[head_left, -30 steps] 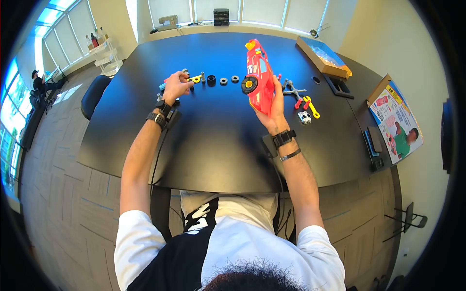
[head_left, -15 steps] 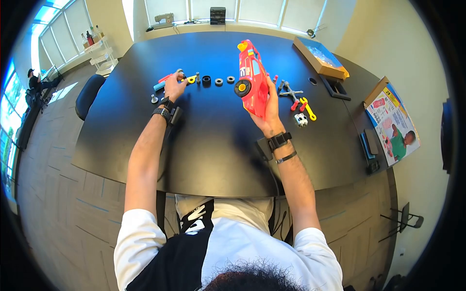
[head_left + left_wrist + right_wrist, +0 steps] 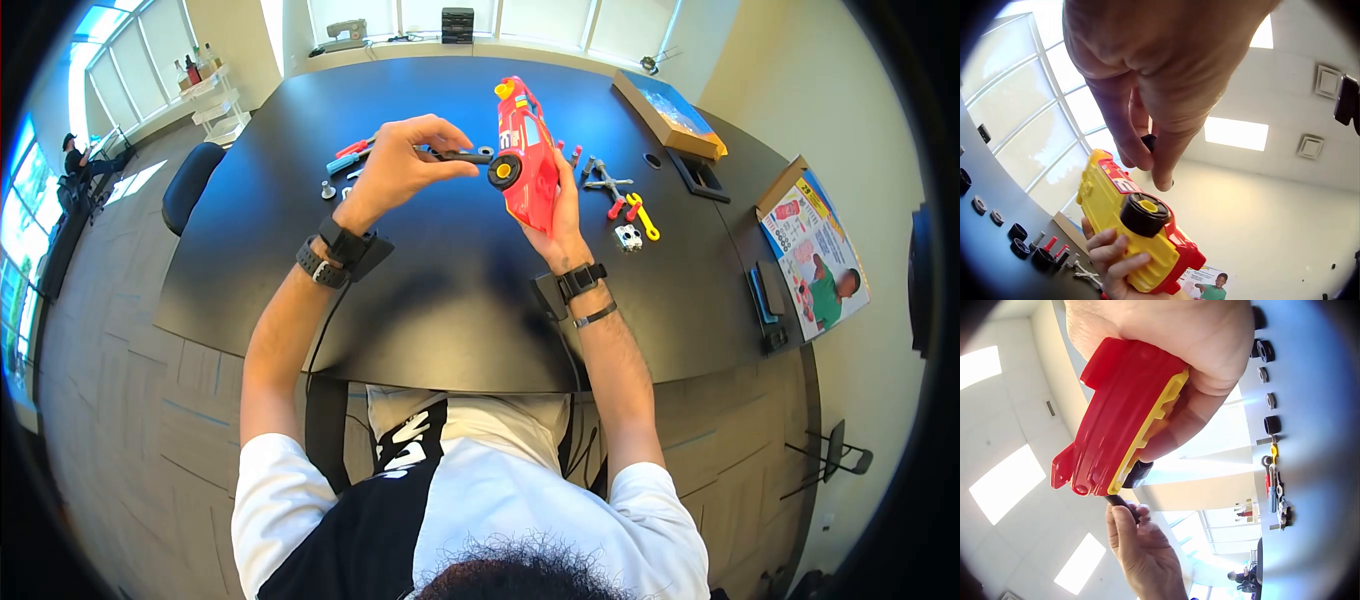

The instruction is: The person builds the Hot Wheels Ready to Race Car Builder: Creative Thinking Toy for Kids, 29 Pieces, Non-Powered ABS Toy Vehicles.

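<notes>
Head view: right grip (image 3: 566, 230) clamped round glossy red car (image 3: 532, 160); left grip (image 3: 402, 165) pinches slim dark rod (image 3: 462, 157), probably plastic.

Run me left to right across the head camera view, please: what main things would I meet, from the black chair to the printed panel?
Black chair → left hand → red toy car → gray cross-shaped piece → yellow wrench → printed panel.
</notes>
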A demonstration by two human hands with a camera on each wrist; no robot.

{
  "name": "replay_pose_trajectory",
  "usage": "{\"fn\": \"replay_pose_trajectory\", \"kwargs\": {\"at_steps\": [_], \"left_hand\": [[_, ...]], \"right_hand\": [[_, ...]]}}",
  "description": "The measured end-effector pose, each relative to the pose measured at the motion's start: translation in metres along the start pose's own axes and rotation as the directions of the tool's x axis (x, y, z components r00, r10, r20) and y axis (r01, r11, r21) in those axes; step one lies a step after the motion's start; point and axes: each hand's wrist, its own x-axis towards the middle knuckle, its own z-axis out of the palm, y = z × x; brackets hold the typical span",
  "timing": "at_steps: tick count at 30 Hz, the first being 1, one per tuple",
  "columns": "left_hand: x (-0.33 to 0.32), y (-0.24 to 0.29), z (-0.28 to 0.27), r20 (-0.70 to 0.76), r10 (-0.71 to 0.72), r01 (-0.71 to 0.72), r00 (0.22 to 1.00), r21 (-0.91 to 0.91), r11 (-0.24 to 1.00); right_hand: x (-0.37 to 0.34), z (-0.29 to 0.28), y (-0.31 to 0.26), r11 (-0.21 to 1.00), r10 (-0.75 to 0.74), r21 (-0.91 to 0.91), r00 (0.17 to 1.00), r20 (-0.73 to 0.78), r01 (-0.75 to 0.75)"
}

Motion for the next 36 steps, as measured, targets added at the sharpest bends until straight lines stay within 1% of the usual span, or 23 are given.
{"fn": "replay_pose_trajectory", "kwargs": {"at_steps": [2,3,5,8,9,11,12,14,15,17,18,20,21,23,24,26,27,29,30,32,33,34,36], "left_hand": [[-0.001,0.015,0.004,0.033,0.116,-0.118,0.993,0.078,0.99],[-0.001,0.019,0.006,0.03,0.119,-0.121,0.992,0.079,0.99],[-0.001,0.026,0.009,0.084,0.158,-0.173,0.984,0.211,0.962],[-0.002,0.029,0.013,0.082,0.234,-0.247,0.969,0.261,0.933],[-0.003,0.03,0.014,0.081,0.235,-0.249,0.968,0.262,0.932],[-0.005,0.031,0.017,0.101,0.256,-0.275,0.961,0.386,0.881],[-0.006,0.03,0.02,0.102,0.256,-0.275,0.961,0.386,0.88],[-0.007,0.03,0.025,0.107,0.334,-0.349,0.936,0.373,0.86],[-0.009,0.03,0.027,0.108,0.334,-0.35,0.936,0.373,0.859],[-0.014,0.034,0.033,0.157,0.305,-0.339,0.939,0.28,0.898],[-0.017,0.035,0.036,0.159,0.303,-0.337,0.94,0.28,0.899],[-0.02,0.036,0.04,0.198,0.272,-0.304,0.942,0.155,0.94],[-0.02,0.033,0.042,0.2,0.272,-0.304,0.941,0.153,0.94],[-0.02,0.025,0.048,0.16,0.215,-0.199,0.964,-0.107,0.974],[-0.019,0.023,0.05,0.16,0.214,-0.199,0.964,-0.107,0.974],[-0.016,0.021,0.053,0.027,0.219,-0.218,0.975,-0.034,0.975],[-0.016,0.019,0.051,0.026,0.22,-0.219,0.975,-0.033,0.975],[-0.015,0.013,0.045,-0.054,0.16,-0.155,0.986,0.079,0.985],[-0.016,0.01,0.041,-0.055,0.161,-0.157,0.985,0.08,0.984],[-0.017,0.004,0.032,-0.082,0.021,-0.021,0.996,-0.004,1.0],[-0.017,0.002,0.029,-0.137,0.019,-0.018,0.99,0.008,1.0],[-0.016,-0.005,0.024,-0.136,0.021,-0.02,0.99,0.008,1.0],[-0.014,-0.022,0.016,-0.211,-0.056,0.068,0.976,0.052,0.996]], "right_hand": [[-0.002,0.003,0.0,1.0,0.001,-0.003,1.0,0.002,-0.001],[-0.003,0.005,-0.001,1.0,0.002,-0.006,1.0,0.017,-0.002],[-0.004,0.007,-0.001,1.0,0.001,-0.011,0.999,0.034,0.0],[-0.007,0.012,-0.001,1.0,0.004,-0.013,0.998,0.061,-0.003],[-0.009,0.015,-0.001,1.0,-0.002,-0.021,0.998,0.06,0.004],[-0.008,0.015,-0.001,1.0,-0.009,-0.028,0.998,0.06,0.011],[-0.004,0.011,0.001,0.999,-0.011,-0.032,0.997,0.076,0.013],[-0.002,0.008,0.001,0.999,-0.013,-0.035,0.996,0.092,0.017],[-0.002,0.006,0.001,1.0,-0.003,-0.028,0.996,0.091,0.006],[-0.004,0.008,0.001,1.0,0.008,-0.018,0.996,0.089,-0.007],[-0.004,0.01,0.001,1.0,-0.006,-0.016,0.996,0.084,0.008],[-0.005,0.013,0.001,1.0,-0.02,-0.013,0.997,0.077,0.021],[-0.005,0.014,0.001,1.0,-0.016,-0.002,0.997,0.079,0.017],[-0.006,0.013,0.001,1.0,-0.012,0.01,0.997,0.08,0.012],[-0.005,0.012,0.002,1.0,-0.008,0.017,0.997,0.08,0.006],[-0.004,0.011,0.001,1.0,-0.003,0.023,0.997,0.083,0.001],[-0.004,0.011,0.0,1.0,0.003,0.014,0.995,0.1,-0.004],[-0.007,0.015,-0.001,1.0,0.008,0.004,0.993,0.117,-0.009],[-0.008,0.017,-0.002,1.0,-0.006,0.005,0.996,0.093,0.006],[-0.007,0.017,-0.002,1.0,-0.021,0.004,0.997,0.069,0.02],[-0.005,0.012,-0.002,0.999,-0.032,0.016,0.998,0.056,0.031],[-0.003,0.01,-0.002,0.999,-0.044,0.028,0.998,0.042,0.042],[-0.004,0.011,-0.003,0.998,-0.054,0.024,0.998,0.041,0.053]]}}
